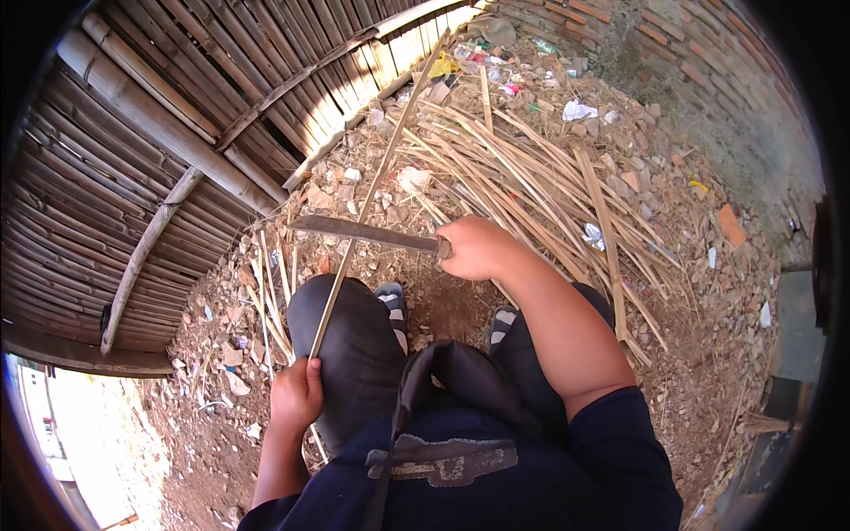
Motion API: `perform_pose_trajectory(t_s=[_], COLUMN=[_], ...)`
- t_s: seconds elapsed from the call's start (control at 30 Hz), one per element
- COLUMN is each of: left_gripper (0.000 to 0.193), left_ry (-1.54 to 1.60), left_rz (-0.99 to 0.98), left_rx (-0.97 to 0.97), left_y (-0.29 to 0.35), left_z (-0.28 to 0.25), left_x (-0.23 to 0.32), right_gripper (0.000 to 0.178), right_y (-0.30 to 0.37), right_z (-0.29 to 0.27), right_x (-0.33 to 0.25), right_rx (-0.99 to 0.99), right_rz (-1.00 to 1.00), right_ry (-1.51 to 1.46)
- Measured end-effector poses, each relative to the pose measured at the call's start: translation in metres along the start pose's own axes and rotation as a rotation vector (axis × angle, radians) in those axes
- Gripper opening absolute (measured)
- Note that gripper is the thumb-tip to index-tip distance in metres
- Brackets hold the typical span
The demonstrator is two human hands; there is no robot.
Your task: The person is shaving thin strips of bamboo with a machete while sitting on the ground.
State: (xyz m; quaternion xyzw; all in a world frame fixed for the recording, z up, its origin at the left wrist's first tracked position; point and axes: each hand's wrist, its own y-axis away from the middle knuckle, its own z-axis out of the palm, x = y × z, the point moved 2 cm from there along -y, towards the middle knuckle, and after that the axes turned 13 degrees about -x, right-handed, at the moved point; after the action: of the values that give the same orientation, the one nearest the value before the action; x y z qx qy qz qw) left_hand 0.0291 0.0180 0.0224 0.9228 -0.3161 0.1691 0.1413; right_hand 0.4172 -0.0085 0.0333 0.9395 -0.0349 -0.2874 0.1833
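In my right hand [474, 248] is a machete [367, 232], gripped by its handle, with the dark blade pointing left. The blade crosses a long, thin bamboo strip [381, 173] and seems to touch it. My left hand [297, 396] is closed round the lower end of that strip, beside my left knee. From there the strip slants up and away toward the far rubble. Several pale split strips [270, 296] lie on the ground to the left of my left knee.
A pile of split bamboo strips [531, 195] spreads over stony ground ahead and to the right. A bamboo wall [168, 159] stands on the left, a brick wall [708, 80] at the far right. Litter such as a yellow plastic scrap [444, 65] and white paper [579, 111] lies about.
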Motion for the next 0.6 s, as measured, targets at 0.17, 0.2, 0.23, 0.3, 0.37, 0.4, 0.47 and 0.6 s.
perform_pose_trajectory(t_s=[0.17,0.2,0.23,0.3,0.37,0.4,0.47,0.6], left_gripper=[0.039,0.039,0.039,0.039,0.039,0.039,0.039,0.039], left_ry=[-0.048,-0.062,-0.063,-0.024,-0.027,-0.03,-0.026,-0.023], left_rz=[-0.012,-0.015,-0.018,0.006,0.012,0.011,0.0,-0.065], left_rx=[0.011,0.013,0.014,0.021,0.024,0.026,0.021,0.006], left_y=[0.002,0.003,0.003,0.001,0.001,0.0,-0.001,0.001], left_z=[0.003,0.003,0.003,0.005,0.005,0.004,0.002,0.002], left_x=[-0.001,-0.001,-0.003,-0.004,-0.003,-0.003,-0.001,0.004], right_gripper=[0.029,0.029,0.029,0.029,0.028,0.026,0.028,0.027], right_y=[0.002,0.002,0.0,-0.009,-0.011,-0.01,-0.001,0.003], right_z=[0.01,0.007,0.0,-0.01,-0.006,-0.008,-0.007,0.0], right_x=[-0.024,-0.021,-0.013,0.013,0.024,0.022,0.011,-0.009], right_rx=[-0.081,-0.081,-0.099,-0.076,0.003,0.076,0.04,-0.01], right_rz=[-0.097,-0.1,-0.047,0.053,0.032,0.007,0.021,0.032], right_ry=[0.182,0.181,0.092,-0.001,0.015,0.029,-0.014,-0.015])
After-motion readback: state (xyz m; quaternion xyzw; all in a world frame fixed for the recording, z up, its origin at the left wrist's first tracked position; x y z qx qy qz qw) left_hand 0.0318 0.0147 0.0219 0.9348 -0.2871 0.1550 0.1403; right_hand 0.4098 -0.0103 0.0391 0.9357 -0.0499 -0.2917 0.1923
